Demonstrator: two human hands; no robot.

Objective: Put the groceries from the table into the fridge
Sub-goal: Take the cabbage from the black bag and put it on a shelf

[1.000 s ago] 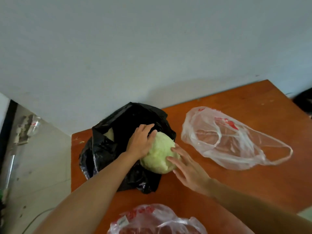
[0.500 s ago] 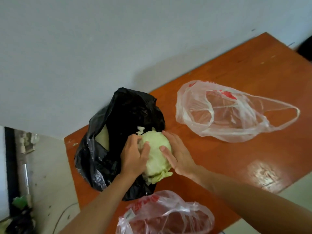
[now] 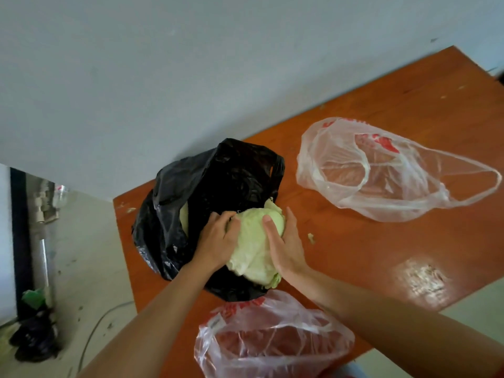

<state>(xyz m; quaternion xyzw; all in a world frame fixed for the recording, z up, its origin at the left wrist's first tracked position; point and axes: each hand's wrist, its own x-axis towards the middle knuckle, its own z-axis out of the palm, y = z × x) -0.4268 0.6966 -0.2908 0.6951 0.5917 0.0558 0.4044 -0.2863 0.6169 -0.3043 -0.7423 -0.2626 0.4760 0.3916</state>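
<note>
A pale green cabbage (image 3: 252,248) lies at the mouth of a black plastic bag (image 3: 201,197) on the orange wooden table (image 3: 381,255). My left hand (image 3: 218,240) grips the cabbage's left side with curled fingers. My right hand (image 3: 286,244) cups its right side, thumb laid over the top. Another pale vegetable (image 3: 184,218) shows inside the black bag, mostly hidden. The fridge is not in view.
A clear plastic bag (image 3: 381,173) with red print lies flat at the right. A second clear bag (image 3: 272,339) with reddish contents sits at the near table edge. A small cabbage scrap (image 3: 310,237) lies on the table. Grey wall behind; tiled floor and a pipe (image 3: 41,227) to the left.
Both hands have closed round the cabbage and drawn it a little out of the black bag toward me. A small scrap has dropped onto the table. The camera view has shifted.
</note>
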